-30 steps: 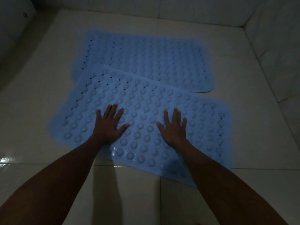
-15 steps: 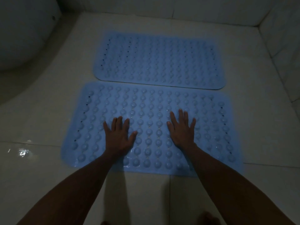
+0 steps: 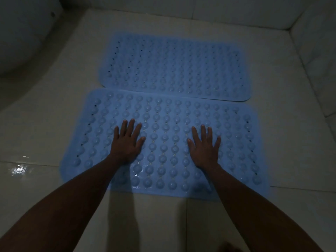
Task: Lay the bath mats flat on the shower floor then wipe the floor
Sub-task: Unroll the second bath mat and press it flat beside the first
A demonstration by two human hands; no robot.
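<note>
Left hand [image 3: 127, 142] and right hand [image 3: 205, 148] flat, fingers spread, on near blue mat [image 3: 169, 142]; far mat [image 3: 174, 66] beyond

both forearms cut off at bottom edge; near mat [image 3: 163, 142] partly hidden under left hand [image 3: 126, 144], right hand [image 3: 205, 150]; dim light blurs far mat [image 3: 174, 66] detail.

Mats [image 3: 174, 70] rubbery w/ bumps; floor tiles [image 3: 45, 124] glossy.

Two bath mats lay flat on the shower floor [image 3: 291, 142], long sides parallel. Near mat [image 3: 163, 148] at 6 o'clock, far mat [image 3: 172, 68] at 12, edges almost touching. Left hand [image 3: 127, 142] and right hand [image 3: 205, 148] rested palm-down on the near mat. Curved fixture [image 3: 23, 33] stood at 10 o'clock; walls at 12 and 2.
</note>
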